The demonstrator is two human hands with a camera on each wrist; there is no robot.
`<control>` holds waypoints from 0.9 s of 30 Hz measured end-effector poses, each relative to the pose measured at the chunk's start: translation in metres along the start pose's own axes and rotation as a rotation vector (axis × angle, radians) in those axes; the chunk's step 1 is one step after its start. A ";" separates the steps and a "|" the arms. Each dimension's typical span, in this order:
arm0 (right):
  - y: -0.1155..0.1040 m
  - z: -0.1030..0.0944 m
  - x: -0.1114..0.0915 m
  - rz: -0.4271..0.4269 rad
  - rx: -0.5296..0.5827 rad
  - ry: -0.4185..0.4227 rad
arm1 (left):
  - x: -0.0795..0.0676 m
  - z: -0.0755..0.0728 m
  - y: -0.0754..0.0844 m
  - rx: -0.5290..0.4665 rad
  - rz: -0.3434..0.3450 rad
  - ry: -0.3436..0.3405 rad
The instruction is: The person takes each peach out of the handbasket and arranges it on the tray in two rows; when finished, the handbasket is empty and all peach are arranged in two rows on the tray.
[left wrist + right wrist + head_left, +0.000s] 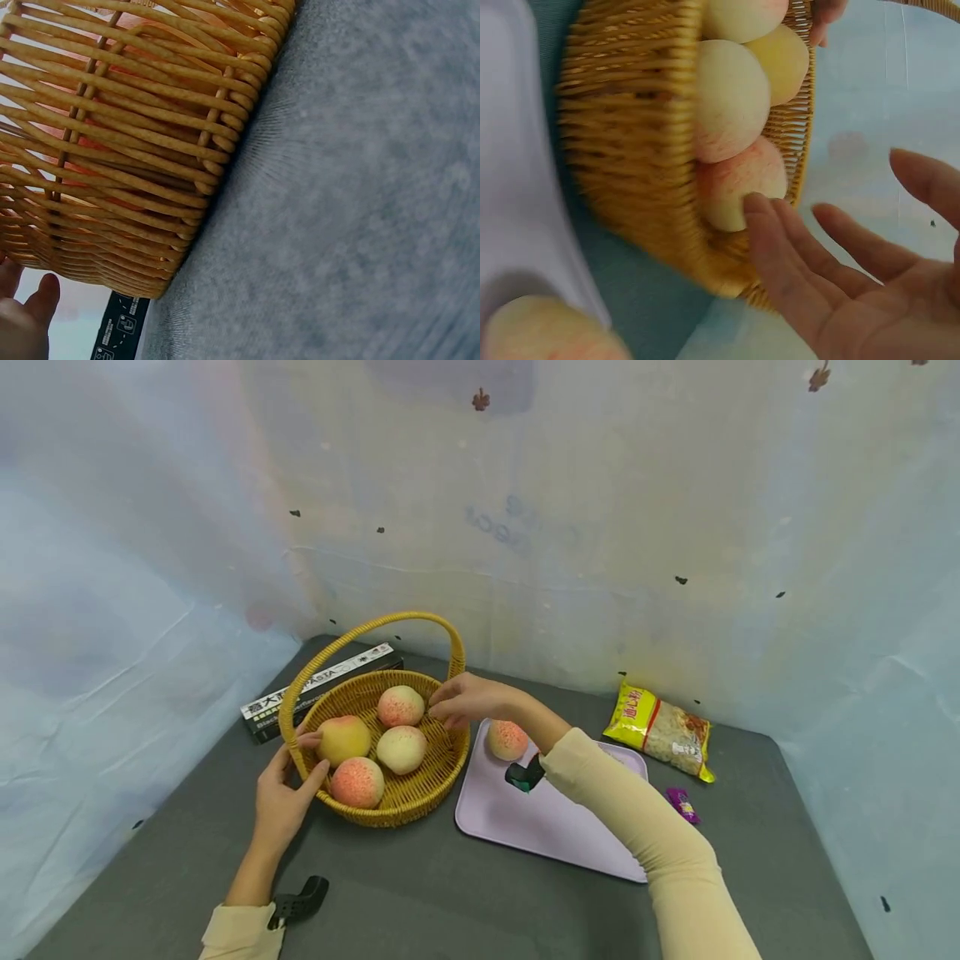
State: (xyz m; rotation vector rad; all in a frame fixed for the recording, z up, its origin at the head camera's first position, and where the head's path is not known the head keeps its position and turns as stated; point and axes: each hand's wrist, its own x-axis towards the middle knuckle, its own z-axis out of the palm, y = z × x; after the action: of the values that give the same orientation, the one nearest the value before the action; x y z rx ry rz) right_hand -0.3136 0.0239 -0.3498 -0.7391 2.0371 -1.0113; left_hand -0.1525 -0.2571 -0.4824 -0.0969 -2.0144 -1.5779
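A yellow wicker basket (420,797) with a tall arched handle holds several peaches, among them a pink-speckled one (357,782), a pale one (401,750) and a yellow one (343,740). My left hand (281,797) grips the basket's left rim at the foot of the handle, thumb and fingers on either side. Over the right rim, my right hand (480,700) has its fingers extended, with nothing held. Its fingertips are close to the rear peach (742,184); whether they touch it I cannot tell. Another peach (507,740) lies on the lilac tray (517,822).
Behind the basket at left lies a black pasta box (262,718). A yellow bag of pasta (660,731) and a small purple wrapped packet (682,806) are right of the tray. Pale sheeting (585,543) hangs along the grey table's (420,902) back and sides.
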 end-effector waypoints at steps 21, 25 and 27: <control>-0.006 0.037 0.060 0.215 -0.079 -0.040 | 0.000 0.001 0.003 -0.023 0.010 -0.020; -0.010 0.040 0.065 0.227 -0.091 -0.032 | -0.001 0.001 0.013 -0.012 0.007 -0.011; -0.013 0.042 0.068 0.223 -0.103 -0.037 | -0.002 0.000 0.013 -0.004 0.007 0.000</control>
State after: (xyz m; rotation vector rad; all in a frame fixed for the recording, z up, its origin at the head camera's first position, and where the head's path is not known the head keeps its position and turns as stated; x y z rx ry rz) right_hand -0.3159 -0.0510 -0.3806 -0.5628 2.0981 -0.7652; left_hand -0.1457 -0.2522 -0.4717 -0.1053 -2.0090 -1.5783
